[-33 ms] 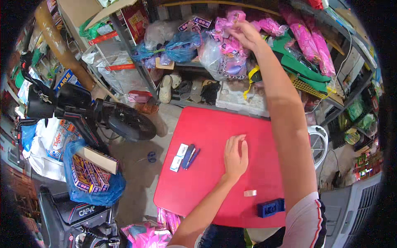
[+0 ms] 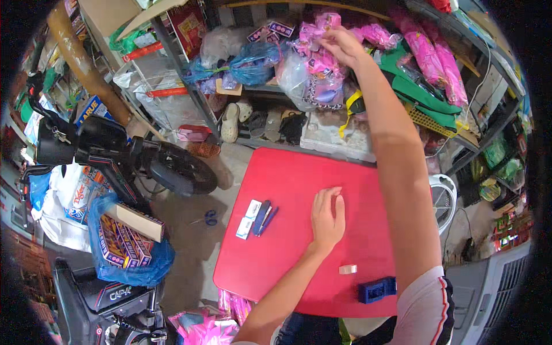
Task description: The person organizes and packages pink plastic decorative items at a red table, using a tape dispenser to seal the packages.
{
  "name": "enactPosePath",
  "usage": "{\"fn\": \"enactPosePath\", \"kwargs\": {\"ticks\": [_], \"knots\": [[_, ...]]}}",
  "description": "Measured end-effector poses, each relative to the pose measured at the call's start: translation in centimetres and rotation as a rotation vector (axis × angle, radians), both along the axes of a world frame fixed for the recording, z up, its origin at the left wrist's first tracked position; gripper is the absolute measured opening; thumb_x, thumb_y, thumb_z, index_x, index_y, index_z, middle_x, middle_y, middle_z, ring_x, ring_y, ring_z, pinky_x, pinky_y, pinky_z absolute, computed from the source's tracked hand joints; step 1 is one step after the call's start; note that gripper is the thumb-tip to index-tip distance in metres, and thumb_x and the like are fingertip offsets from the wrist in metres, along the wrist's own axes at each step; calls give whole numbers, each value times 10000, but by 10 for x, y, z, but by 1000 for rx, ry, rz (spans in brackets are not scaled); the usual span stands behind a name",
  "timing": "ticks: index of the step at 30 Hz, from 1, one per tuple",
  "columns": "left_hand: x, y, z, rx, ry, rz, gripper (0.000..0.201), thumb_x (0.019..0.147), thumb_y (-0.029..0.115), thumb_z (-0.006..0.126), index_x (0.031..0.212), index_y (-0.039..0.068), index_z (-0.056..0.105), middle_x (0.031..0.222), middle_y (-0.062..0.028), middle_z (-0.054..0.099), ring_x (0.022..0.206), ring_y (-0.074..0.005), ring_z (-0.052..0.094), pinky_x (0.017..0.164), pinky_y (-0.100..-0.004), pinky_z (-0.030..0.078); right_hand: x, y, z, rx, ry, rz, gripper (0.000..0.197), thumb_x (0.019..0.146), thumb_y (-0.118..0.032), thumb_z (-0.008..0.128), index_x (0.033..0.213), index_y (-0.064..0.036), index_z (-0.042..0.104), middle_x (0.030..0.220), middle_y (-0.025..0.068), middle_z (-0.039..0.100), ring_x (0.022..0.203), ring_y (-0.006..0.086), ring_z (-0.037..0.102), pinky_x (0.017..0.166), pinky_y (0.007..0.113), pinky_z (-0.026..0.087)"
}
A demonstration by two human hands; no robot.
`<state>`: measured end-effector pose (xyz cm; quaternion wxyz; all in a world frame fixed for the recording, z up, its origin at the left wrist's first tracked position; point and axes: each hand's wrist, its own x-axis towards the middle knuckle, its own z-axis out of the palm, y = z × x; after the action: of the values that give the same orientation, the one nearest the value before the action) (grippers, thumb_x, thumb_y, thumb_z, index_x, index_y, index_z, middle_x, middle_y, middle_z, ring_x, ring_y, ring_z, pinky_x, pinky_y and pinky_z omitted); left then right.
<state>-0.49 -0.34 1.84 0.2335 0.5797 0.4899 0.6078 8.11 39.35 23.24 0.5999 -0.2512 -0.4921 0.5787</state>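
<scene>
My right hand (image 2: 343, 48) reaches up to the far shelf, its fingers closed on a shiny pink plastic packet (image 2: 313, 35) in a heap of similar packets. A clear plastic bag (image 2: 292, 80) lies against that heap. Over the middle of the red table (image 2: 299, 172) is my left hand (image 2: 328, 217), empty, fingers stretched out. To its left are a dark blue stapler (image 2: 261, 217), a blue pen (image 2: 269, 221) and small white boxes (image 2: 248, 219). Nearer me on the right are a roll of tape (image 2: 348, 269) and a blue tape dispenser (image 2: 376, 289).
A parked bike with a black wheel (image 2: 183, 168) stands left, beside a blue bag (image 2: 164, 265) of boxes. Scissors (image 2: 210, 217) lie on the floor. The shelf holds a green bag (image 2: 411, 92) and shoes (image 2: 230, 123). A white fan (image 2: 444, 201) stands right of the table.
</scene>
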Motion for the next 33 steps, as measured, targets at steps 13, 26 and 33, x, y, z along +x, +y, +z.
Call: {"fn": "enactPosePath", "kwargs": {"ticks": [13, 26, 33], "knots": [[14, 7, 0, 42, 52, -16, 208, 969, 84, 561, 1137, -13, 636, 1069, -182, 644, 1016, -371, 606, 918, -441, 477, 12, 1, -59, 409, -731, -698, 752, 775, -149, 701, 1441, 86, 445, 1265, 264, 634, 1164, 381, 626, 1043, 427, 476], [7, 6, -3, 39, 123, 19, 220, 1006, 121, 531, 1149, -15, 628, 1045, -184, 638, 993, -344, 615, 906, -424, 481, -26, -70, -76, 821, -1786, -1207, 732, 912, -277, 613, 1544, 5, 375, 1683, 149, 213, 1508, 356, 294, 1195, 561, 284], [3, 5, -2, 5, 123, -3, 221, 975, 100, 558, 1153, -11, 628, 1060, -179, 640, 1010, -353, 608, 918, -434, 477, -28, -26, -53, 629, -1700, -818, 866, 852, -371, 690, 1537, 38, 352, 1671, 193, 224, 1502, 412, 294, 1192, 540, 328]]}}
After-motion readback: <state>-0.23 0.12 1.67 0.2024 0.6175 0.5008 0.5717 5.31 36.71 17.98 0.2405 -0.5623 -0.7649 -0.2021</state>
